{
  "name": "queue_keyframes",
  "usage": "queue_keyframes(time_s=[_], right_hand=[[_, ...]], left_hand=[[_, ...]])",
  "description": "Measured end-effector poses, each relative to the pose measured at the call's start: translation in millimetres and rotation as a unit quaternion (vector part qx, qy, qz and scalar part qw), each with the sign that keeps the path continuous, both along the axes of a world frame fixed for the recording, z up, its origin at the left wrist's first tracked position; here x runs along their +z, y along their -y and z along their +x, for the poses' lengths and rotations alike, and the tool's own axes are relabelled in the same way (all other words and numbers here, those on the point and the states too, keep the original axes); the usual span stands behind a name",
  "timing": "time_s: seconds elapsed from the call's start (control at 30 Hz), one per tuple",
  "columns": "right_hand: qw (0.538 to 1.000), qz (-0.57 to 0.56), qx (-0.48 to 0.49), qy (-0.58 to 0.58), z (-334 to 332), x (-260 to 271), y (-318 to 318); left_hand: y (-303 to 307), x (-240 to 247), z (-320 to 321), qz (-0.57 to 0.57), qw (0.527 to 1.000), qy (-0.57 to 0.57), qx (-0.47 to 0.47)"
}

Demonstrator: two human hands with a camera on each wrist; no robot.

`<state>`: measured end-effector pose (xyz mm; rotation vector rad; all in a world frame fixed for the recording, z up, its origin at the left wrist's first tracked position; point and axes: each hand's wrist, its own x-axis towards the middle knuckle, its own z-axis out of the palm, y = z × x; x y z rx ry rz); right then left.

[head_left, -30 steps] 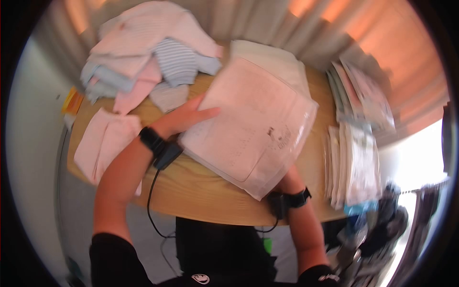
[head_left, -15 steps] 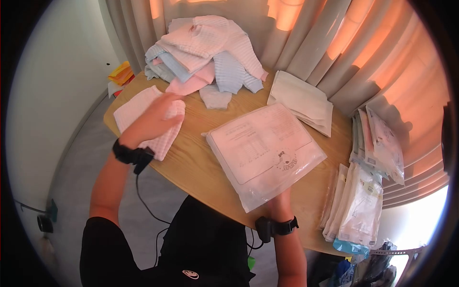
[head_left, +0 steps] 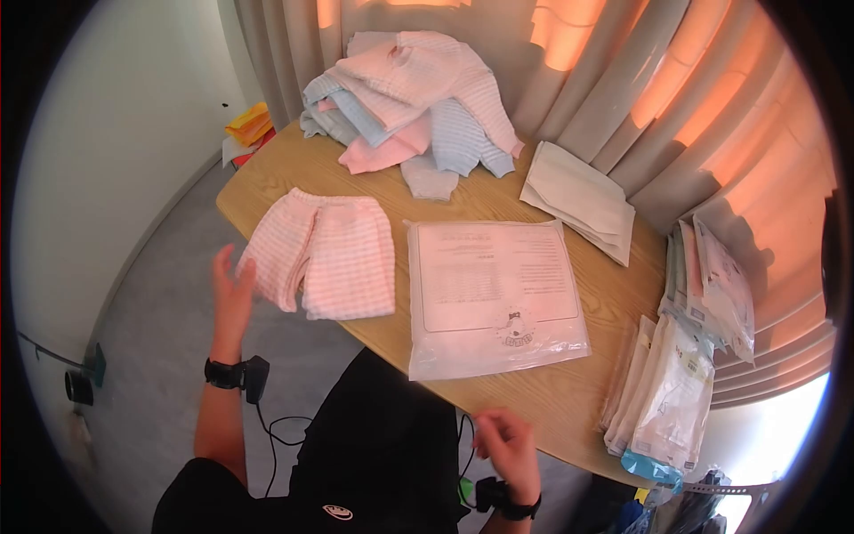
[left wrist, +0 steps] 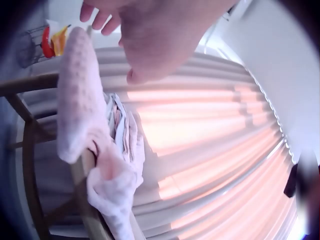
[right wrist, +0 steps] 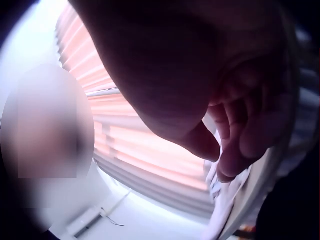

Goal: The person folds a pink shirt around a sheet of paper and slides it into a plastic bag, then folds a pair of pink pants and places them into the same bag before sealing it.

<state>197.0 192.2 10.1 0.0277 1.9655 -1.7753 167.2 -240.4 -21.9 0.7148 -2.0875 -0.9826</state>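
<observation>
Saw left hand (head_left: pixel 233 298) spread, empty, beside pink trousers (head_left: pixel 351 258) on near left of table (head_left: pixel 569 400), right hand (head_left: pixel 511 452) loosely curled, empty, near plastic bag (head_left: pixel 494 294); judged best supporting both legs together, keeping layers smooth.

Pleated curtain (head_left: pixel 587 98) behind a wooden table (head_left: pixel 614 303)

Left hand (left wrist: pixel 162 40), upper centre, fingers (left wrist: pixel 110 26) slightly apart; one pale pink textured garment (left wrist: pixel 80 100), below and left of the hand, draped over the edge of a wooden table (left wrist: pixel 31 86); pile of pink and pale-blue clothes (left wrist: pixel 132 140), behind; pleated curtain (left wrist: pixel 200 135), bright patches; red-and-yellow item (left wrist: pixel 58 41), upper left; white wall (left wrist: pixel 280 60), upper right
</observation>
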Motion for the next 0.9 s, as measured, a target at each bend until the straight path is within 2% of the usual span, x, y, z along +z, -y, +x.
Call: queue_keyframes(time_s=[0.03, 0.07, 0.1, 0.13, 0.2, 0.23, 0.27, 0.3, 0.37, 0.4, 0.47, 0.53, 0.6, 0.63, 0.77, 0.9], right_hand=[[1.0, 0.001, 0.003, 0.003, 2.7, -3.0, 6.9], [0.995, -0.064, 0.059, 0.04, 5.5, -4.1, 21.5], [0.983, -0.128, 0.112, 0.074, 7.8, -5.6, 36.7], [0.975, -0.152, 0.146, 0.078, 6.1, -12.6, 51.2], [0.956, -0.218, 0.173, 0.096, -1.9, -22.5, 82.1], [0.945, -0.259, 0.167, 0.11, -6.4, -24.6, 97.2], [0.923, -0.329, 0.156, 0.123, -10.9, -31.2, 110.6], [0.923, -0.33, 0.155, 0.123, -12.4, -29.5, 119.9], [0.884, -0.407, 0.059, 0.221, -22.1, -11.7, 139.3], [0.884, -0.408, 0.056, 0.22, -26.2, -10.7, 146.8], [0.841, -0.481, 0.055, 0.241, -34.0, -11.3, 159.1], [0.843, -0.472, 0.05, 0.252, -35.9, -5.7, 169.5], [0.843, -0.467, 0.047, 0.263, -40.9, -4.3, 176.1], [0.837, -0.457, 0.031, 0.299, -45.4, -8.0, 178.9], [0.816, -0.452, -0.017, 0.359, -55.7, -28.9, 190.1], [0.836, -0.437, -0.033, 0.329, -50.5, -19.0, 195.6]], left_hand=[[-2.2, -1.8, 7.9, 0.001, 1.0, 0.003, 0.003], [-17.4, 15.1, 13.1, 0.222, 0.974, -0.039, 0.007], [-24.7, 23.8, 16.7, 0.431, 0.899, -0.081, 0.008], [-15.8, 11.0, 19.5, 0.43, 0.899, -0.08, 0.008], [7.9, -29.3, 25.9, 0.652, 0.744, -0.113, -0.093], [8.7, -34.1, 28.7, 0.651, 0.745, -0.111, -0.092], [8.2, -37.1, 29.6, 0.617, 0.771, -0.108, -0.115], [6.8, -37.6, 29.1, 0.581, 0.795, -0.104, -0.139], [-26.2, 2.4, 26.2, 0.572, 0.794, -0.143, -0.151], [-37.4, 19.2, 26.3, 0.561, 0.791, -0.184, -0.162], [-36.0, 23.0, 30.9, 0.552, 0.793, -0.183, -0.184], [-38.4, 26.5, 34.7, 0.542, 0.794, -0.183, -0.205], [-41.7, 32.6, 37.0, 0.491, 0.823, -0.199, -0.203], [-42.6, 33.9, 37.9, 0.49, 0.824, -0.199, -0.204], [-40.8, 38.2, 41.4, 0.436, 0.861, -0.198, -0.168], [-46.4, 54.5, 43.7, 0.39, 0.889, -0.199, -0.133]])
